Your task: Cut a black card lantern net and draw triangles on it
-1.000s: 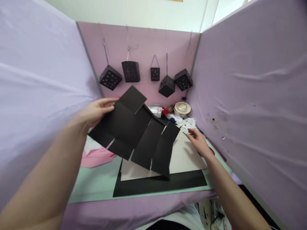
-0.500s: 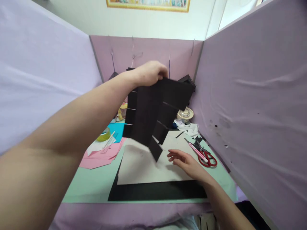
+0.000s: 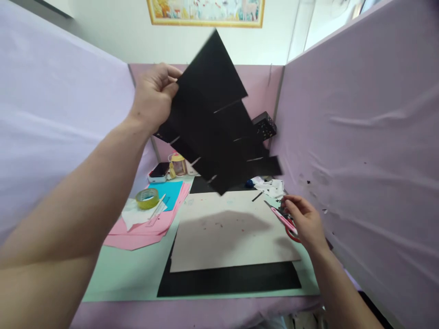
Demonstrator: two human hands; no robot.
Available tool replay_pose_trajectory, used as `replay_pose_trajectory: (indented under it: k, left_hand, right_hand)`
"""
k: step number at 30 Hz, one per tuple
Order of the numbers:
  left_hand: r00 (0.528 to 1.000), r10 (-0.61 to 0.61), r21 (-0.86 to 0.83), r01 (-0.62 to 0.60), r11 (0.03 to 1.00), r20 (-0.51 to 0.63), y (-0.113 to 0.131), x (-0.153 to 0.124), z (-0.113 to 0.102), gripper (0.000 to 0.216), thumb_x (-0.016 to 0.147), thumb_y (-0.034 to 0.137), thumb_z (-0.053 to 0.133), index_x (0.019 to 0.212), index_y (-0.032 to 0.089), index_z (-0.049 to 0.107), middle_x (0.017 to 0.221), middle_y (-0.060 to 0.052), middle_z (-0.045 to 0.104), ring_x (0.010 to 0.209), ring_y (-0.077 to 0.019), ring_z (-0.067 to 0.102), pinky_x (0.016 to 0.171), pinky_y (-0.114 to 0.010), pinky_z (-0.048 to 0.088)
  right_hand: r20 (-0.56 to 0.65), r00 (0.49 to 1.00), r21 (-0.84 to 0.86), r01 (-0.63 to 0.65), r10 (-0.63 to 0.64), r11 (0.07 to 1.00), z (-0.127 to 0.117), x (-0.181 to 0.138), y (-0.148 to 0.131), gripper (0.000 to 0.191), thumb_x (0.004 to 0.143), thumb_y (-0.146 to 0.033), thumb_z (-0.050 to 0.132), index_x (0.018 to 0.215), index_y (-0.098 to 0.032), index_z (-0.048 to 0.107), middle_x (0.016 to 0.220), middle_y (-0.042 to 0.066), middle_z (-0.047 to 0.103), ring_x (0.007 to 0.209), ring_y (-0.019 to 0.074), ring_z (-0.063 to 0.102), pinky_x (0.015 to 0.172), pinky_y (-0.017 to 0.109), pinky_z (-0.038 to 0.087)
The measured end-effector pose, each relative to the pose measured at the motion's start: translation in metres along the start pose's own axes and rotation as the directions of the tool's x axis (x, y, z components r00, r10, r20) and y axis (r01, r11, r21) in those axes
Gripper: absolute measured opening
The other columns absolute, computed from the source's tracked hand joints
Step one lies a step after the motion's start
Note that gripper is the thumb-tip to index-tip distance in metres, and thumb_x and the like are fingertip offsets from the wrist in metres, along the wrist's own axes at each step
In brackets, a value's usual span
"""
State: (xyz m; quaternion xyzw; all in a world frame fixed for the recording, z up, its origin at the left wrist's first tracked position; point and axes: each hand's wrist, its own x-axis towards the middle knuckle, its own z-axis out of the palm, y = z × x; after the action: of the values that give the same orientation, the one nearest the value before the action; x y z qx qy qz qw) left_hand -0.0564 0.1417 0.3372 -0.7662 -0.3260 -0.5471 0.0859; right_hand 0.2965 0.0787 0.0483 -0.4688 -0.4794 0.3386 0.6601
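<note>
My left hand (image 3: 156, 93) pinches the left edge of a black sheet of paper (image 3: 212, 123) and holds it up, tilted, above the table. Short slits cut into both sides of this sheet make flaps, some of them splayed outward. My right hand (image 3: 305, 221) hovers at the right of the work area with its fingers loosely curved and apart. Just beside it lie a pink-handled craft knife (image 3: 284, 220) and red-handled scissors (image 3: 292, 235), the latter mostly hidden by the hand.
A pale board (image 3: 219, 246) lies on a larger black sheet (image 3: 229, 282). To the left are pink papers (image 3: 137, 240), blue paper (image 3: 174, 191) and yellowish tape (image 3: 147, 199). Crumpled white tissue (image 3: 270, 187) sits behind. Fabric-covered panels (image 3: 360, 160) enclose the table.
My left hand has moved left and raised the black sheet, turning it to a slant. My right hand has moved right from over the board to beside the craft knife and scissors.
</note>
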Motion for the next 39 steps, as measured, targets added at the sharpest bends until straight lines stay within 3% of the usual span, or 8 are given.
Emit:
replay_pose_trajectory:
  k: [7, 12, 16, 21, 27, 33, 35, 39]
  left_hand:
    - [0.892, 0.281, 0.320, -0.398, 0.860, 0.355, 0.053, 0.008, 0.022, 0.039, 0.093, 0.021, 0.035, 0.076, 0.006, 0.066, 0.071, -0.002, 0.059, 0.086, -0.0121, 0.052, 0.085, -0.034, 0.040]
    - [0.413, 0.433, 0.058, -0.774, 0.631, 0.801, 0.097, -0.034, 0.118, 0.024, 0.080, 0.017, 0.050, 0.063, 0.014, 0.067, 0.063, -0.004, 0.064, 0.090, -0.0221, 0.056, 0.088, -0.041, 0.034]
    - [0.110, 0.511, -0.251, -0.772, 0.585, 0.852, 0.096, -0.092, 0.186, 0.022, 0.078, 0.020, 0.057, 0.060, 0.016, 0.069, 0.062, -0.009, 0.068, 0.082, -0.0238, 0.055, 0.080, -0.040, 0.032]
    - [0.150, 0.538, -0.374, -0.565, 0.735, 0.830, 0.060, -0.175, 0.232, 0.021, 0.070, 0.017, 0.064, 0.049, 0.019, 0.064, 0.053, -0.008, 0.066, 0.071, -0.0219, 0.053, 0.076, -0.038, 0.032]
    - [0.248, 0.411, -0.251, -0.493, 0.833, 0.877, 0.012, -0.230, 0.245, 0.016, 0.079, 0.021, 0.060, 0.069, 0.017, 0.072, 0.068, -0.009, 0.071, 0.081, -0.0238, 0.059, 0.081, -0.039, 0.037]
    - [0.632, 0.087, 0.029, -0.171, 0.985, 0.770, 0.001, -0.236, 0.176, 0.036, 0.089, 0.023, 0.056, 0.124, 0.018, 0.060, 0.127, -0.012, 0.062, 0.116, -0.0241, 0.056, 0.100, -0.038, 0.040]
    - [0.687, -0.053, 0.072, 0.000, 0.997, 0.725, 0.012, -0.251, 0.142, 0.027, 0.091, 0.023, 0.055, 0.115, 0.017, 0.064, 0.118, -0.010, 0.065, 0.112, -0.0222, 0.058, 0.099, -0.035, 0.044]
    - [0.634, -0.145, 0.061, 0.152, 0.986, 0.760, 0.043, -0.302, 0.103, 0.029, 0.086, 0.029, 0.065, 0.113, 0.018, 0.065, 0.115, -0.009, 0.065, 0.108, -0.0212, 0.062, 0.096, -0.034, 0.049]
  right_hand:
    - [0.066, 0.998, 0.008, -0.022, 0.022, 1.000, 0.010, -0.001, 0.002, 0.032, 0.075, -0.045, 0.074, 0.093, -0.018, 0.069, 0.080, 0.004, 0.068, 0.070, 0.0142, 0.061, 0.066, 0.027, 0.050]
    - [-0.016, 0.973, -0.047, 0.229, -0.230, 0.972, 0.019, -0.018, -0.005, 0.022, 0.082, -0.033, 0.069, 0.099, -0.019, 0.064, 0.085, 0.003, 0.064, 0.074, 0.0148, 0.060, 0.070, 0.030, 0.050]
    - [0.023, 0.792, -0.236, 0.597, -0.610, 0.767, 0.014, -0.045, 0.009, 0.023, 0.078, -0.016, 0.067, 0.097, -0.022, 0.055, 0.094, 0.004, 0.056, 0.082, 0.0176, 0.058, 0.073, 0.033, 0.050]
    - [0.517, 0.619, -0.327, 0.781, -0.591, 0.532, 0.008, -0.093, 0.038, 0.043, 0.076, -0.011, 0.061, 0.118, -0.019, 0.052, 0.111, 0.012, 0.055, 0.104, 0.0268, 0.055, 0.086, 0.046, 0.051]
    - [0.731, 0.520, -0.308, 0.829, -0.441, 0.466, 0.023, -0.105, 0.050, 0.034, 0.087, -0.009, 0.054, 0.117, -0.021, 0.062, 0.113, 0.011, 0.066, 0.103, 0.0262, 0.060, 0.087, 0.046, 0.053]
    - [0.741, 0.582, -0.360, 0.766, -0.337, 0.532, 0.029, -0.097, 0.051, 0.026, 0.094, -0.018, 0.054, 0.116, -0.023, 0.067, 0.110, 0.011, 0.071, 0.102, 0.0268, 0.064, 0.088, 0.047, 0.057]
    - [0.744, 0.586, -0.359, 0.755, -0.320, 0.548, 0.028, -0.098, 0.049, 0.025, 0.094, -0.020, 0.054, 0.115, -0.023, 0.068, 0.110, 0.011, 0.071, 0.103, 0.0266, 0.064, 0.089, 0.047, 0.056]
    - [0.736, 0.617, -0.388, 0.722, -0.279, 0.572, 0.026, -0.099, 0.046, 0.023, 0.095, -0.020, 0.054, 0.113, -0.019, 0.069, 0.113, 0.012, 0.070, 0.105, 0.0248, 0.064, 0.092, 0.044, 0.056]
